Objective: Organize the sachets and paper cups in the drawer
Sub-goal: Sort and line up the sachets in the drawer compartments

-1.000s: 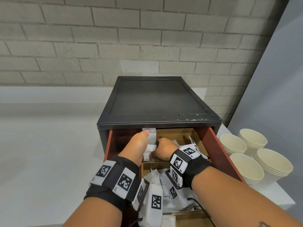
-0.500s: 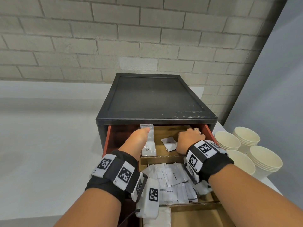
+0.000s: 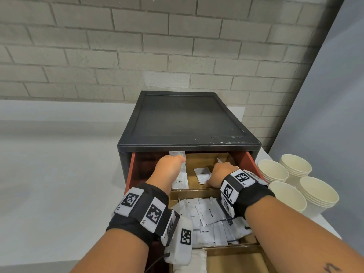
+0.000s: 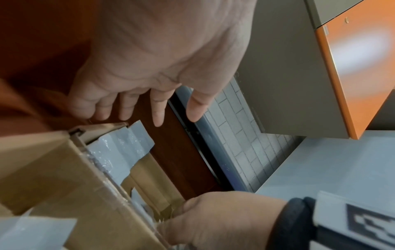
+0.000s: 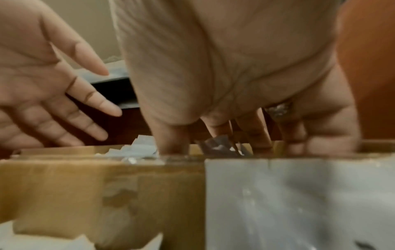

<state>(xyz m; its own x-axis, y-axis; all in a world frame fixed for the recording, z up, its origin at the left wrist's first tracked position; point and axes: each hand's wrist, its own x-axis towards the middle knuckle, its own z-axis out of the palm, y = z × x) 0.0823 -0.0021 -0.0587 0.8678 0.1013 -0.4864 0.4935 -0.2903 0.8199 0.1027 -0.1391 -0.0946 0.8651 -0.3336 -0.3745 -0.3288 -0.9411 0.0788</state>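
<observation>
The red drawer stands pulled out, split by cardboard dividers. My left hand is in the back left corner with fingers spread and straight, holding nothing, beside upright coffee sachets. My right hand reaches down into the back right compartment. Its fingertips curl down around a sachet, and a white corner pokes up above the knuckles. A loose sachet lies between the hands. Cream sachets fill the middle compartment. Stacks of paper cups stand to the right of the drawer.
The black cabinet overhangs the back of the drawer, close above both hands. A brick wall rises behind it. The white counter spreads to the left. A front cardboard compartment is at the bottom edge.
My right hand left the spot beside the left hand, went to the right wall of the back compartment, and now dips onto the sachets there. The left hand barely moved.
</observation>
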